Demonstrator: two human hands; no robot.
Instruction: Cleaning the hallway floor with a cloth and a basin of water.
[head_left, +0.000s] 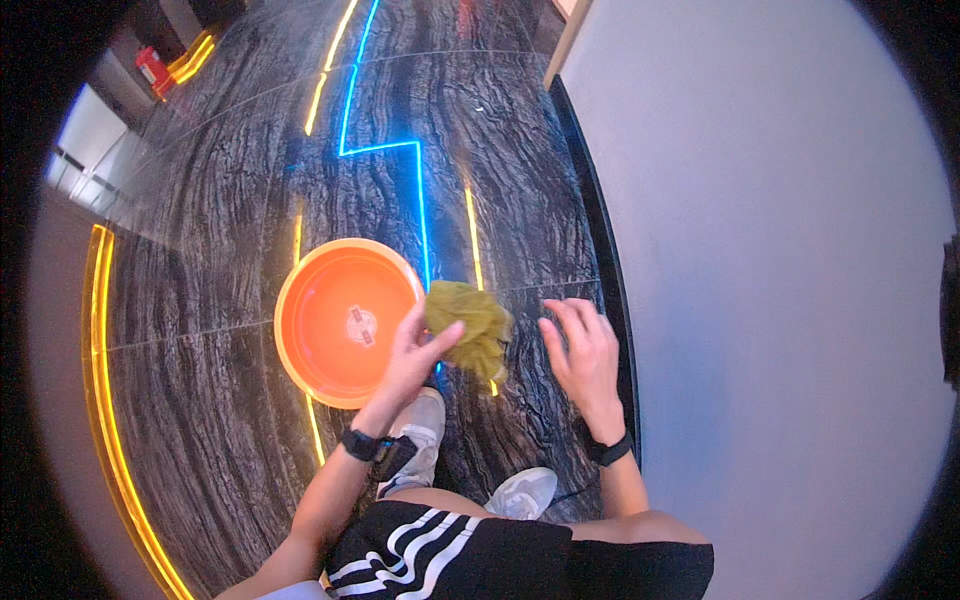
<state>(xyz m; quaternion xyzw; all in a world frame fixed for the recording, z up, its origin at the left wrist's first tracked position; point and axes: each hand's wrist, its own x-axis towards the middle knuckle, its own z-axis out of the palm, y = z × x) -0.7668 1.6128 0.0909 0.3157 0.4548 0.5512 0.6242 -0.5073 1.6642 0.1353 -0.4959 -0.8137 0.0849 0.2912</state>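
Observation:
My left hand (417, 354) grips a crumpled yellow-green cloth (472, 322), its thumb lying across the near side; the other fingers are partly hidden. Just left of that hand stands a round orange plastic basin (330, 322) with a printed mark on its inner bottom. The hand overlaps the basin's right rim, and I cannot tell whether it touches it. Whether the basin holds water is hard to tell. My right hand (583, 352) is apart from the cloth, fingers loosely bent and nothing in them, close to the dark baseboard (611, 300).
A pale wall (772, 300) rises on the right. Yellow light strips and a blue zigzag light line (382, 148) run over the dark veined floor tiles (210, 195). A red object (155, 73) stands far left. My white shoes (523, 491) are below my hands.

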